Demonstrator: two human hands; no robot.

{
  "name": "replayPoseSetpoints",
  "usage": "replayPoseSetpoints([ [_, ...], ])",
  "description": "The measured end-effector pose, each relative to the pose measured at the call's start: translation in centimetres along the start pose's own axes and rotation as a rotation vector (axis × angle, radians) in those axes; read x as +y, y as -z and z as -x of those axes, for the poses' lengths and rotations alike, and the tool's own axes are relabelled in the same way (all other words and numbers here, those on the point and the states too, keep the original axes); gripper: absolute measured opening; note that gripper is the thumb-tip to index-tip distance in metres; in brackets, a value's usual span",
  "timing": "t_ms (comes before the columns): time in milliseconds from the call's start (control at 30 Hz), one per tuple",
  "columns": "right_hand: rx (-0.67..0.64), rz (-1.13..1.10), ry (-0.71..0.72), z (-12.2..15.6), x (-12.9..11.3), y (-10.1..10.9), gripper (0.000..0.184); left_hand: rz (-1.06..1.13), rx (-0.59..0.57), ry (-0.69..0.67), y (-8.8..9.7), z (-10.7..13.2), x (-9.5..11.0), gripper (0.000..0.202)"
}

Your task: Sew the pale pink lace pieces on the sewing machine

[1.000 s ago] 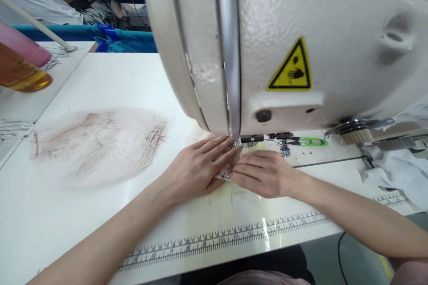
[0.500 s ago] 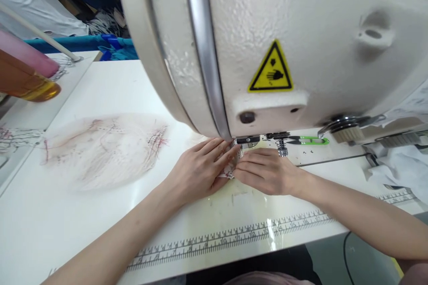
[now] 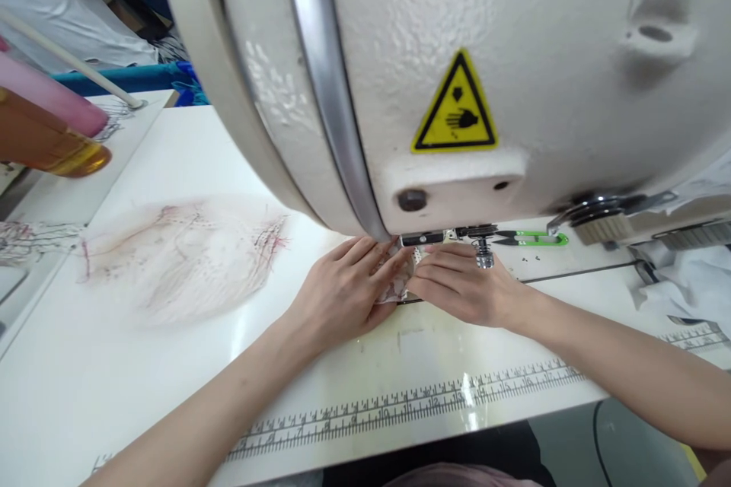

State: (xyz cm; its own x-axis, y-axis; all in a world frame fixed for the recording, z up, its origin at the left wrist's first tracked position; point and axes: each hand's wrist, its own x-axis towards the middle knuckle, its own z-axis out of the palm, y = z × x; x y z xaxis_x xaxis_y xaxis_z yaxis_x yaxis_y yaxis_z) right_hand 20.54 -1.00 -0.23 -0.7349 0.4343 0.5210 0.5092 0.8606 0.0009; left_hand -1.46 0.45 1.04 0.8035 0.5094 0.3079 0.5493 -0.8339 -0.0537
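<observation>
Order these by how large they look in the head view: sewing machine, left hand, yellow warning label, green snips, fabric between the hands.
1. Sewing machine
2. Left hand
3. Yellow warning label
4. Green snips
Unsure, so not ranked: fabric, because it is partly covered.

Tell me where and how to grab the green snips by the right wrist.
Likely best by the green handle, coming in low from the near right: its rounded end faces right, the dark blades point left, and the machine head seems to overhang the far side.
</observation>
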Motion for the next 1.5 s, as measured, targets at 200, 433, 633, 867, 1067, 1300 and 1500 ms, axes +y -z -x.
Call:
replayPoseSetpoints([
  [200, 0.041, 0.154, -0.022, -0.2, -0.1, 0.5, 0.023, -0.038, -0.005, -0.007, 0.0, 0.1, 0.0, 0.045],
  [433, 0.036, 0.271, -0.097, 0.2, 0.3, 0.4, 0.02, -0.042, -0.05, 0.01, 0.3, 0.0, 0.1, 0.049],
  [633, -0.022, 0.181, -0.183, 0.2, 0.3, 1.1, 0.021, -0.069, -0.075, 0.002, 0.3, 0.0, 0.2, 0.05],
  [867, -0.037, 0.203, -0.066, -0.3, 1.1, 2.0, 0.023, -0.079, -0.012, -0.019, 0.4, 0.0, 0.4, 0.044],
  [1067, -0.02, 0.31, -0.073, -0.7, 0.4, 2.4, 0.02, -0.035, 0.17, -0.15, 0.1, 0.2, 0.9, 0.023],
  [1300, -0.052, 0.065, 0.001, -0.3, 0.6, 0.9, 0.024, 0.0, 0.197, -0.097, 0.2, 0.2, 0.5, 0.022],
  [1500, -0.088, 0.021, -0.057, 0.0, 0.3, 0.0, 0.029, -0.003, 0.198, -0.063, 0.1, 0.0, 0.3, 0.022],
])
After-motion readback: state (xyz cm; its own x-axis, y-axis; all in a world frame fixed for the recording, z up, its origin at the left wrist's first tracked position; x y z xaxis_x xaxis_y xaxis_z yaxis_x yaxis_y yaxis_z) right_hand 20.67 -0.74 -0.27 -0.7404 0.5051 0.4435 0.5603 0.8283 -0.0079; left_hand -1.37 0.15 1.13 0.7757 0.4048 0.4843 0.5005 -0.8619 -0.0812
